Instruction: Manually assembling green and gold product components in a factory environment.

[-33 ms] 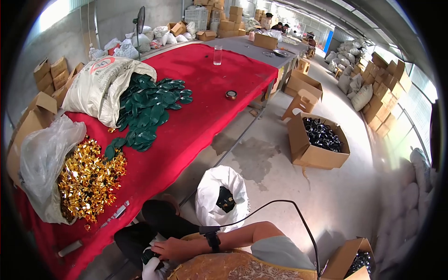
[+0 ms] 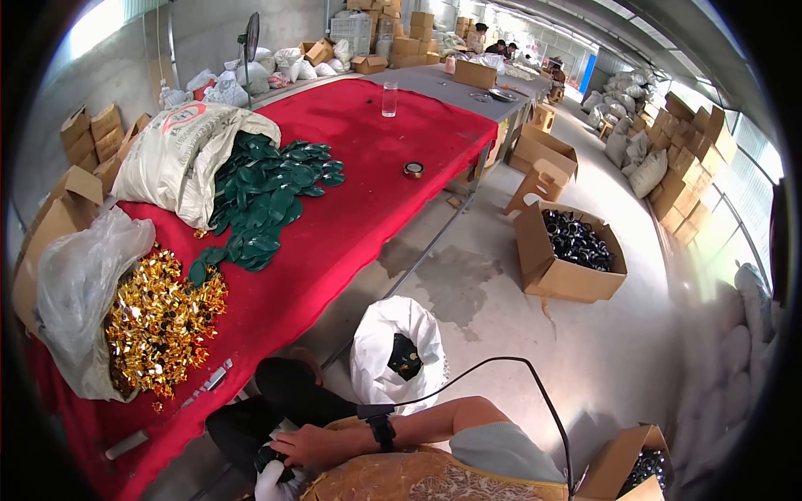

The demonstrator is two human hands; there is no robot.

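Low at the front, over my lap, my right hand (image 2: 311, 447) is bare and curls its fingers onto a dark rounded piece (image 2: 266, 457). My left hand (image 2: 271, 484), in a white glove, is closed around the same piece from below; its fingers show only in part. The kind of piece cannot be made out. To the left on the red-covered table (image 2: 368, 192) lies a heap of shiny gold small parts (image 2: 163, 321). Behind them, dark green oval pieces (image 2: 263, 196) spill from a white woven sack (image 2: 180, 159).
An open white sack (image 2: 368, 351) with dark pieces inside stands by my knees. Cardboard boxes of black parts stand on the floor, one (image 2: 560, 280) ahead right, one (image 2: 601, 472) beside me. A black cable (image 2: 535, 376) arches over my right arm. A glass (image 2: 389, 98) stands on the table.
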